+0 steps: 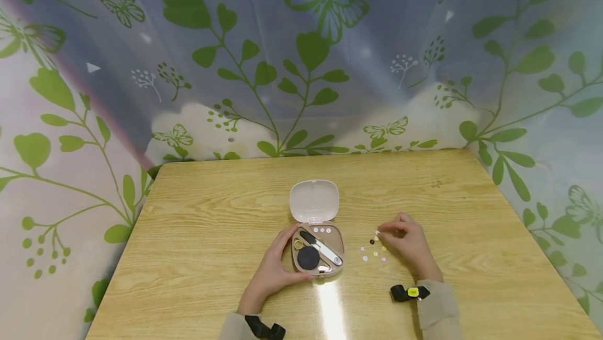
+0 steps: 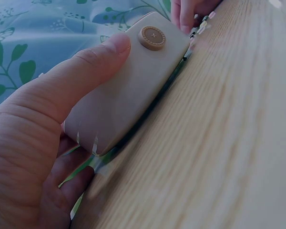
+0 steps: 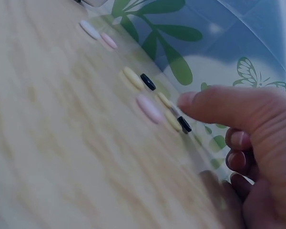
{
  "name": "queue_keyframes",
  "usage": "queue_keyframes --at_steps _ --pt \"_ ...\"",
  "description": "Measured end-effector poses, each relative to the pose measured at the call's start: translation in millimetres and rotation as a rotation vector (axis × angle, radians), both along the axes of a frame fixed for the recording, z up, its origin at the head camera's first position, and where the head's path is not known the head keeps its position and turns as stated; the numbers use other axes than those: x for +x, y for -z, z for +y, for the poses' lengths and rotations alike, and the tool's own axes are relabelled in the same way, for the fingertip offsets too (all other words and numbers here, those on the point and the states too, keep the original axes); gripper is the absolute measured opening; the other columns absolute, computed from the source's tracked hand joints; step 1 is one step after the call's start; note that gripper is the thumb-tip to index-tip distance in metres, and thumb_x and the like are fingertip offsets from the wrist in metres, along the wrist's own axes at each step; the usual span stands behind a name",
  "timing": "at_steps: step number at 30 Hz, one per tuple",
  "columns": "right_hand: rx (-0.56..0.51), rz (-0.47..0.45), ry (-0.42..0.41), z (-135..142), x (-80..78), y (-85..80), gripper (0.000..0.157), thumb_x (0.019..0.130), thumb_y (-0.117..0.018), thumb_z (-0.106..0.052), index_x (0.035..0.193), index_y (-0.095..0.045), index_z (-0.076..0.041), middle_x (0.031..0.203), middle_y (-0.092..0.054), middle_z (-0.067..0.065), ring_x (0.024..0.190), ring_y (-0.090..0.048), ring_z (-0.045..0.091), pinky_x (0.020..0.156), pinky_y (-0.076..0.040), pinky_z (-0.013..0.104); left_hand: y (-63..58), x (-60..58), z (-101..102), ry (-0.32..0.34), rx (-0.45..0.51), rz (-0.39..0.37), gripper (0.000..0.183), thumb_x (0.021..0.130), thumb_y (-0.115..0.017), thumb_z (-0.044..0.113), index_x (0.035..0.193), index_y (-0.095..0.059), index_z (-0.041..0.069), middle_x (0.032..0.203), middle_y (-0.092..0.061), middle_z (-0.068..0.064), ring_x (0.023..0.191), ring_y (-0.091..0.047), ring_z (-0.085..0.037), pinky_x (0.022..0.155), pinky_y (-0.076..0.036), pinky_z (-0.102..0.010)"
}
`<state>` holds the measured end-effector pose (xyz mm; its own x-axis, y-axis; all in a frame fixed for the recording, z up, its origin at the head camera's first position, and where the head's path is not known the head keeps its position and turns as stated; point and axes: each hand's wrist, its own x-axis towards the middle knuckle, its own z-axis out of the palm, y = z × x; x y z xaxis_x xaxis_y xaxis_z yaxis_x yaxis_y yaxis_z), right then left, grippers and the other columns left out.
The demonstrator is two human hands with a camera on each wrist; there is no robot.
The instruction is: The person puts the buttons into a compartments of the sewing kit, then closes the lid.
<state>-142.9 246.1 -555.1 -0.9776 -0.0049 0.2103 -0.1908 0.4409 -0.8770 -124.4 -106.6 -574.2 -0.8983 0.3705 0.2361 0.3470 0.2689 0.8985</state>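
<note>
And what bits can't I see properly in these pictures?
Head view: the loose buttons are too small to count their holes.
Head view: the right hand's fingertips are too small to tell if they pinch a button.
Left wrist view: the inside of the sewing case is hidden by its front wall.
Right wrist view: a pale thing is cut off by the top edge.

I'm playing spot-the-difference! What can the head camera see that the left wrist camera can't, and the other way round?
Only the head view: the inside of the case, with a black disc and a black-and-white tool.
Only the left wrist view: the cross mark on the case's round tan knob.
Both: the left hand holding the case, some of the right hand, small loose discs, the table and the leafy curtain.
</note>
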Motion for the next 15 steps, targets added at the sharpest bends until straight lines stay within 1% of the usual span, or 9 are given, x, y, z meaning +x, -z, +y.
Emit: queue_keyframes --at_steps 1,2,4,6,9,15 --pt "0.0 -0.011 0.006 0.5 -0.4 1.5 0.014 0.078 -0.082 0.0 0.091 -0.078 0.0 0.081 -0.052 0.016 0.075 -0.043 0.023 0.063 -0.038 0.024 0.2 0.2 -0.1 -0.001 -0.001 -0.001 0.114 0.058 -0.097 0.036 0.154 -0.036 0.022 0.152 -0.04 0.007 0.142 -0.035 -0.017 0.119 -0.027 -0.045" --pt "0.009 -0.006 0.004 2.7 -2.3 7.6 0.014 0.078 -0.082 -0.001 0.091 -0.078 -0.002 0.081 -0.052 0.015 0.075 -0.043 0.021 0.062 -0.038 0.024 0.2 0.3 -0.3 -0.002 -0.001 -0.001 0.115 0.058 -0.098 0.036 0.154 -0.036 0.023 0.152 -0.04 0.007 0.142 -0.035 -0.017 0.118 -0.027 -0.045" --pt "0.019 0.025 0.0 6.5 -6.2 17.9 0.013 0.077 -0.084 -0.002 0.089 -0.079 -0.005 0.079 -0.052 0.01 0.073 -0.042 0.017 0.062 -0.037 0.023 0.5 0.2 -0.1 -0.002 -0.002 0.0 0.115 0.058 -0.098 0.034 0.154 -0.035 0.023 0.152 -0.04 0.007 0.142 -0.036 -0.017 0.118 -0.027 -0.046" --pt "0.034 0.058 -0.003 7.7 -8.0 21.8 0.013 0.076 -0.085 -0.002 0.086 -0.079 -0.007 0.077 -0.052 0.006 0.072 -0.042 0.014 0.061 -0.037 0.023 0.5 0.3 0.0 -0.002 -0.003 0.001 0.115 0.058 -0.098 0.033 0.154 -0.035 0.023 0.152 -0.041 0.007 0.142 -0.036 -0.017 0.118 -0.027 -0.046" --pt "0.045 0.092 -0.01 7.9 -9.5 24.4 0.013 0.075 -0.085 -0.002 0.084 -0.079 -0.01 0.074 -0.051 0.003 0.069 -0.041 0.014 0.059 -0.036 0.024 0.4 0.5 0.0 -0.003 -0.005 0.001 0.114 0.058 -0.098 0.034 0.154 -0.036 0.023 0.152 -0.041 0.007 0.142 -0.036 -0.017 0.119 -0.027 -0.045" --pt "0.075 0.099 0.008 5.4 -8.8 24.5 0.015 0.073 -0.086 0.0 0.081 -0.079 -0.011 0.071 -0.048 -0.001 0.067 -0.04 0.012 0.057 -0.035 0.025 0.3 1.0 -0.3 -0.002 -0.004 0.006 0.114 0.059 -0.097 0.037 0.154 -0.036 0.022 0.152 -0.041 0.006 0.142 -0.035 -0.018 0.119 -0.027 -0.044"
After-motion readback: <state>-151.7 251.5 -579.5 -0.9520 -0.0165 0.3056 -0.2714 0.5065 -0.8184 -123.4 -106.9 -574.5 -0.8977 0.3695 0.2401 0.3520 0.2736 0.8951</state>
